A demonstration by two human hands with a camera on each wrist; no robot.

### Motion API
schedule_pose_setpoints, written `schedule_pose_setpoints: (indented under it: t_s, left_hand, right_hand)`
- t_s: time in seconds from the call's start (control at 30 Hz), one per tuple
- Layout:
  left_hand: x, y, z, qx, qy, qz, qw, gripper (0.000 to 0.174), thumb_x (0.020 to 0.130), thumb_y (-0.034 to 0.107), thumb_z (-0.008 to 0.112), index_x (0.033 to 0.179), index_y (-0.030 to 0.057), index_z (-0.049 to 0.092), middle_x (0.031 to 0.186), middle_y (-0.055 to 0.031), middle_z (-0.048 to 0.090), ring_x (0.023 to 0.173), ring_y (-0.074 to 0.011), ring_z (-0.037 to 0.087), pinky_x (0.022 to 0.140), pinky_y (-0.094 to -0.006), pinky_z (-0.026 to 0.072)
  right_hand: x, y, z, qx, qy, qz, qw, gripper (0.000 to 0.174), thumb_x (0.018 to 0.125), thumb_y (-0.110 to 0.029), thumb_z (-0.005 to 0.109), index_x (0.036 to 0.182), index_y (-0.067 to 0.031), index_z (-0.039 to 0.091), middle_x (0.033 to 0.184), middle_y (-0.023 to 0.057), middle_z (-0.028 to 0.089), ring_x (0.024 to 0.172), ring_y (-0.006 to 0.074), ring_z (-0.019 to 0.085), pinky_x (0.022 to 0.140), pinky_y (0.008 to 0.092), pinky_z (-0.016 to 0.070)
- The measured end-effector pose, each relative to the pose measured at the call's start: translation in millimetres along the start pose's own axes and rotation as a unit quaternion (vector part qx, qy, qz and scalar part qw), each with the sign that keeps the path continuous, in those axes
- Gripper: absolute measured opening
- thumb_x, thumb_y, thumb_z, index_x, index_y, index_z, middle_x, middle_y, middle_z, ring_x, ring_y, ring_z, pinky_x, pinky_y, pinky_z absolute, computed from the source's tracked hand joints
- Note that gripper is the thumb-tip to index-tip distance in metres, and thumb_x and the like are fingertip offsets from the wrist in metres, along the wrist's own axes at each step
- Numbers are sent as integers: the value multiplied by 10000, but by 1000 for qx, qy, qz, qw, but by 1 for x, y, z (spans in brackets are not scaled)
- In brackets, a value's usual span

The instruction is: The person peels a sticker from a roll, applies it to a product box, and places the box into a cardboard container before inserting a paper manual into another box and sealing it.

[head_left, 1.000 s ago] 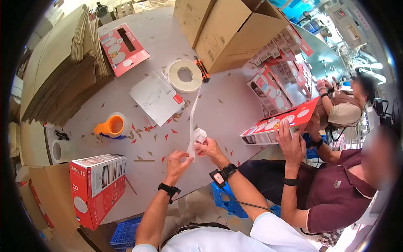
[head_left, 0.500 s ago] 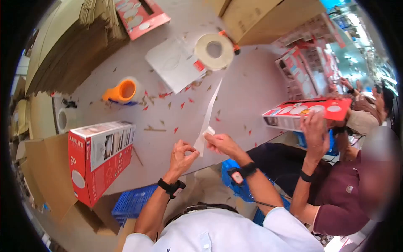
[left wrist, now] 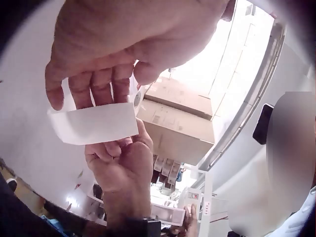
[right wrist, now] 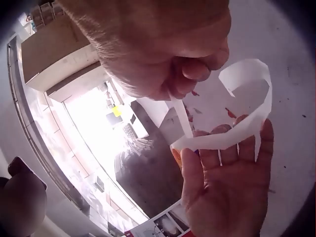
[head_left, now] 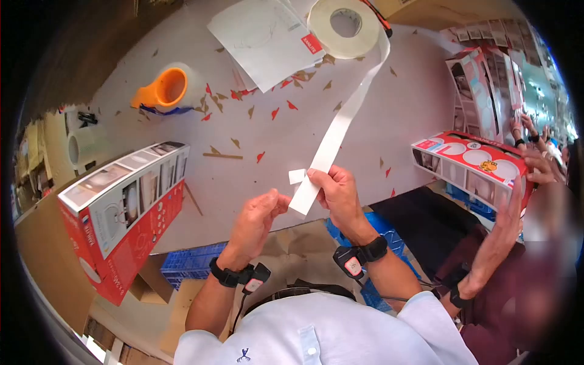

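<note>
A long white strip point(head_left: 340, 128) runs from a wide white roll point(head_left: 340, 27) at the back of the table toward me. My right hand point(head_left: 342, 198) pinches the strip near its front end, thumb on top. A short piece of the strip point(right wrist: 247, 79) curls back in a loop in the right wrist view. My left hand point(head_left: 255, 225) is just left of the strip's end. In the right wrist view its fingers point(right wrist: 247, 148) stretch out behind the strip, with the thumb apart from them.
A red and white printed box point(head_left: 134, 213) stands at left, near an orange tape dispenser point(head_left: 170, 88). White sheets point(head_left: 267, 45) lie by the roll. Red and brown scraps point(head_left: 275, 114) dot the table. At right, another person's hand point(head_left: 508, 225) touches a red box point(head_left: 471, 161).
The head view has moved closer to the table. The right hand has shifted its grip on the strip, whose end now lies flat toward me. The left fingers have moved off the strip's end.
</note>
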State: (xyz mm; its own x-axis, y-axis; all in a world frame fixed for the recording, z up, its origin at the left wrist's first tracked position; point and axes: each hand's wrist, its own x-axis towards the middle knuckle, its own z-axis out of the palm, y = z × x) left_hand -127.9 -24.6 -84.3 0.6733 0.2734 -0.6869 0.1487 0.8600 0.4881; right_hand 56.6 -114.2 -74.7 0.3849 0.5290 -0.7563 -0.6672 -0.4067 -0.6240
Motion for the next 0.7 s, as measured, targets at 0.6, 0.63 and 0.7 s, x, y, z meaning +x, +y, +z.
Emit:
schedule_pose_setpoints:
  t_s: [0.6, 0.63, 0.7]
  left_hand:
    - [9, -22, 18, -60, -1, -63, 996, 263, 1045, 230, 625, 1166, 3, 676, 1111, -64, 718, 1031, -137, 659, 973, -351, 506]
    - [10, -22, 20, -59, 2, -60, 996, 242, 1037, 206, 636, 1161, 3, 679, 1100, -60, 721, 1017, -133, 663, 965, -343, 509]
    - [12, -23, 24, -56, 11, -52, 997, 217, 1026, 176, 649, 1150, 2, 684, 1066, -55, 729, 985, -131, 670, 943, -328, 517]
  right_hand:
    - [11, 11, -22, -23, 42, 35, 998, 175, 983, -180, 685, 883, -37, 690, 687, -29, 606, 552, 18, 468, 458, 225, 308]
    - [11, 11, -23, -23, 44, 37, 998, 177, 984, -183, 687, 885, -37, 691, 688, -28, 608, 552, 19, 469, 457, 224, 308]
    - [9, 10, -24, -28, 38, 29, 998, 181, 986, -188, 689, 884, -39, 689, 690, -25, 612, 554, 19, 473, 457, 223, 310]
